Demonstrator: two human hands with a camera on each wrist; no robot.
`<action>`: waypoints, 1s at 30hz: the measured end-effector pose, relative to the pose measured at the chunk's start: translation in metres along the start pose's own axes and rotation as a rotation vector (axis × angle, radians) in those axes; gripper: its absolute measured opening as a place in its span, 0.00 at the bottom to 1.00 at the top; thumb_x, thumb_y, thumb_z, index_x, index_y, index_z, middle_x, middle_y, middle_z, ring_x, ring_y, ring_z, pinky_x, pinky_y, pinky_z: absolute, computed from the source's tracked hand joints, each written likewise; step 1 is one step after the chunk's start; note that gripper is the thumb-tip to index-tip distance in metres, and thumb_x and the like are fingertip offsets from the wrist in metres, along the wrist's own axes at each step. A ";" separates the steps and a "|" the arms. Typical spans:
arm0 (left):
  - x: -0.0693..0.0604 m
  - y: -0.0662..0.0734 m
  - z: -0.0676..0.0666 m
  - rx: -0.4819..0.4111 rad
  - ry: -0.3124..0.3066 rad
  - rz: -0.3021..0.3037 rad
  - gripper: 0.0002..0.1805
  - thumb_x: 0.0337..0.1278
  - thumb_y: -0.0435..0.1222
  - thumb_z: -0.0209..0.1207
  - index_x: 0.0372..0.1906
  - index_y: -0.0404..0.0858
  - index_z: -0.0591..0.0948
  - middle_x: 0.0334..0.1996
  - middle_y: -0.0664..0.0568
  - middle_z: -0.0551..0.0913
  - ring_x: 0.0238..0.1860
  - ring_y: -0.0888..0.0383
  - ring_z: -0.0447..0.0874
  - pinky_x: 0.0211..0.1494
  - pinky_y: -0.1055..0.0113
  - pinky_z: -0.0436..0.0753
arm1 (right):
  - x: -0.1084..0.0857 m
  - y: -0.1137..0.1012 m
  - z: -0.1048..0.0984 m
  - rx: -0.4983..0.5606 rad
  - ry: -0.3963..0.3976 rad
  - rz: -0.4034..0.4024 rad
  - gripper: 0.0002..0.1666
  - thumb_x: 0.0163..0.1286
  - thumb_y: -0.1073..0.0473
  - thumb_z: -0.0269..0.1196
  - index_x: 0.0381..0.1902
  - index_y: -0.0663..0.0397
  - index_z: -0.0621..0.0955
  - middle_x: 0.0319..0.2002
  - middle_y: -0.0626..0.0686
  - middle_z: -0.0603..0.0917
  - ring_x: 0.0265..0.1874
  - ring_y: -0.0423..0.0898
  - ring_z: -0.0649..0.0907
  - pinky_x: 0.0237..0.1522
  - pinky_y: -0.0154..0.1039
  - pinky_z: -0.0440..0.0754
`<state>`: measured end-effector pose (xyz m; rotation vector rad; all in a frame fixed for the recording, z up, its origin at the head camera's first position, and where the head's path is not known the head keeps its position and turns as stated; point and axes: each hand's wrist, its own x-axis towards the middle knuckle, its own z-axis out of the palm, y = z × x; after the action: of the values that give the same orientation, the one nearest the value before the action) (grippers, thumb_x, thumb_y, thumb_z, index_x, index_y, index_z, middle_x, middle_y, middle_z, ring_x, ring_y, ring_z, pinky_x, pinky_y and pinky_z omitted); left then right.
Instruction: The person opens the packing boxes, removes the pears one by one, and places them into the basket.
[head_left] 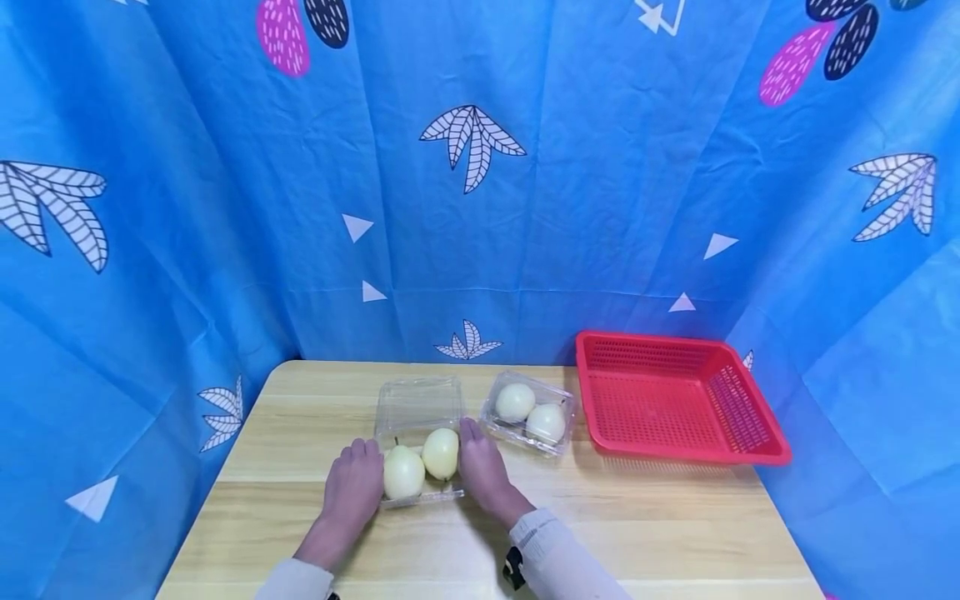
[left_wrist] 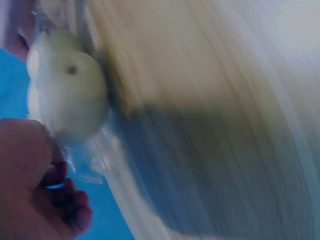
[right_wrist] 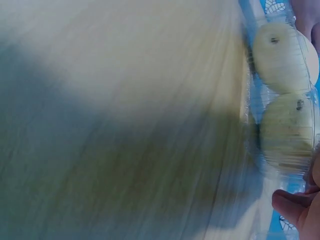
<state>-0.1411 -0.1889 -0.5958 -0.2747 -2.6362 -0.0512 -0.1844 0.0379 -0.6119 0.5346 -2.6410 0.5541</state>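
Note:
An open clear plastic box point(head_left: 423, 498) holds two pale yellow pears, a left one point(head_left: 403, 473) and a right one point(head_left: 440, 454); its lid point(head_left: 420, 402) is folded back. My left hand point(head_left: 351, 487) grips the box's left end; in the left wrist view several fingers of this hand point(left_wrist: 35, 185) are curled beside a pear point(left_wrist: 75, 100). At the other end my right hand point(head_left: 487, 475) holds the side of the box. In the right wrist view its thumb and fingers are at the edge, below two pears, the lower one point(right_wrist: 286, 132) nearest the hand point(right_wrist: 302, 200).
Another clear box point(head_left: 553, 448) with two pale pears stands just behind and right of my right hand. A red perforated basket point(head_left: 652, 408) sits at the back right of the wooden table point(head_left: 637, 525). Blue patterned cloth point(head_left: 525, 250) hangs behind and at both sides.

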 end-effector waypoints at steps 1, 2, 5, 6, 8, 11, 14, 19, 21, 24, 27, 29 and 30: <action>-0.001 0.001 -0.001 -0.010 0.004 -0.002 0.12 0.64 0.32 0.61 0.29 0.31 0.72 0.21 0.47 0.66 0.20 0.54 0.64 0.19 0.63 0.67 | 0.000 0.000 0.000 -0.006 -0.002 0.002 0.21 0.71 0.73 0.58 0.61 0.73 0.79 0.56 0.69 0.86 0.52 0.60 0.90 0.50 0.42 0.90; -0.002 0.002 -0.003 -0.015 0.014 0.002 0.11 0.63 0.31 0.60 0.28 0.32 0.71 0.21 0.48 0.64 0.19 0.55 0.62 0.19 0.65 0.64 | 0.000 -0.001 0.001 -0.011 -0.001 0.003 0.21 0.71 0.73 0.58 0.61 0.73 0.78 0.55 0.69 0.86 0.51 0.60 0.90 0.49 0.41 0.90; -0.004 0.003 -0.006 -0.010 0.068 0.032 0.13 0.60 0.29 0.60 0.26 0.33 0.69 0.20 0.51 0.60 0.18 0.57 0.56 0.20 0.69 0.55 | -0.001 -0.002 -0.001 -0.014 -0.003 0.018 0.22 0.71 0.73 0.59 0.61 0.74 0.78 0.55 0.69 0.86 0.49 0.60 0.90 0.47 0.41 0.90; -0.005 0.002 -0.006 -0.002 0.089 0.047 0.13 0.58 0.30 0.61 0.25 0.34 0.68 0.19 0.51 0.59 0.18 0.58 0.55 0.20 0.69 0.53 | -0.001 -0.003 -0.001 -0.012 -0.005 0.028 0.22 0.70 0.72 0.59 0.61 0.73 0.78 0.55 0.69 0.86 0.49 0.60 0.90 0.47 0.42 0.90; -0.005 0.001 -0.006 0.013 0.131 0.082 0.14 0.57 0.31 0.63 0.24 0.34 0.69 0.19 0.51 0.60 0.18 0.58 0.54 0.20 0.70 0.51 | -0.001 -0.003 -0.003 -0.008 -0.008 0.042 0.22 0.70 0.72 0.61 0.62 0.73 0.78 0.56 0.70 0.85 0.50 0.61 0.90 0.47 0.43 0.91; -0.005 -0.001 -0.004 0.023 0.151 0.107 0.14 0.55 0.32 0.64 0.24 0.34 0.70 0.18 0.51 0.61 0.18 0.58 0.55 0.20 0.70 0.52 | -0.001 -0.003 -0.004 -0.010 -0.008 0.045 0.23 0.71 0.70 0.61 0.62 0.72 0.78 0.55 0.69 0.85 0.53 0.61 0.89 0.50 0.44 0.90; -0.005 -0.002 -0.003 0.038 0.137 0.111 0.14 0.56 0.34 0.63 0.25 0.35 0.70 0.18 0.52 0.61 0.18 0.58 0.55 0.21 0.69 0.53 | -0.001 -0.002 -0.004 -0.023 0.015 0.032 0.22 0.71 0.69 0.62 0.61 0.70 0.79 0.53 0.68 0.86 0.52 0.59 0.88 0.51 0.43 0.90; -0.004 -0.002 -0.004 0.072 0.115 0.114 0.13 0.57 0.36 0.60 0.24 0.36 0.69 0.18 0.53 0.60 0.19 0.58 0.56 0.23 0.68 0.55 | 0.001 0.000 -0.006 -0.021 0.048 0.034 0.19 0.71 0.68 0.61 0.58 0.66 0.81 0.53 0.63 0.84 0.53 0.56 0.84 0.54 0.42 0.89; -0.003 -0.002 -0.004 0.083 0.116 0.117 0.12 0.57 0.36 0.60 0.24 0.37 0.70 0.18 0.54 0.59 0.19 0.58 0.56 0.24 0.68 0.55 | 0.002 0.001 -0.008 0.013 0.052 0.041 0.18 0.70 0.68 0.61 0.57 0.65 0.82 0.53 0.62 0.83 0.54 0.55 0.84 0.55 0.42 0.89; -0.003 -0.002 -0.004 0.088 0.117 0.119 0.12 0.56 0.36 0.60 0.25 0.37 0.70 0.18 0.54 0.60 0.19 0.58 0.57 0.23 0.68 0.57 | 0.005 0.000 -0.013 0.094 0.042 0.070 0.18 0.71 0.66 0.62 0.57 0.65 0.82 0.53 0.62 0.83 0.54 0.55 0.83 0.56 0.44 0.88; -0.004 -0.004 -0.004 0.075 0.085 0.113 0.12 0.56 0.36 0.61 0.24 0.37 0.71 0.17 0.54 0.61 0.19 0.58 0.58 0.23 0.67 0.58 | 0.008 -0.004 -0.020 0.178 0.000 0.103 0.18 0.72 0.63 0.62 0.57 0.64 0.82 0.54 0.62 0.83 0.56 0.56 0.83 0.58 0.46 0.87; -0.005 -0.006 -0.005 0.054 0.036 0.095 0.13 0.57 0.36 0.62 0.25 0.37 0.71 0.18 0.53 0.63 0.19 0.58 0.59 0.23 0.67 0.60 | 0.010 -0.008 -0.025 0.219 -0.047 0.104 0.19 0.73 0.60 0.63 0.58 0.63 0.82 0.54 0.62 0.84 0.56 0.56 0.84 0.58 0.47 0.87; -0.006 -0.008 -0.005 0.042 0.004 0.085 0.13 0.58 0.36 0.62 0.25 0.37 0.71 0.18 0.53 0.64 0.19 0.57 0.60 0.22 0.67 0.60 | 0.011 -0.010 -0.027 0.228 -0.070 0.093 0.20 0.72 0.59 0.63 0.57 0.63 0.82 0.54 0.62 0.84 0.55 0.56 0.84 0.58 0.47 0.87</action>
<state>-0.1356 -0.1978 -0.5944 -0.3714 -2.6150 0.0316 -0.1815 0.0382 -0.5810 0.5064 -2.6958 0.8881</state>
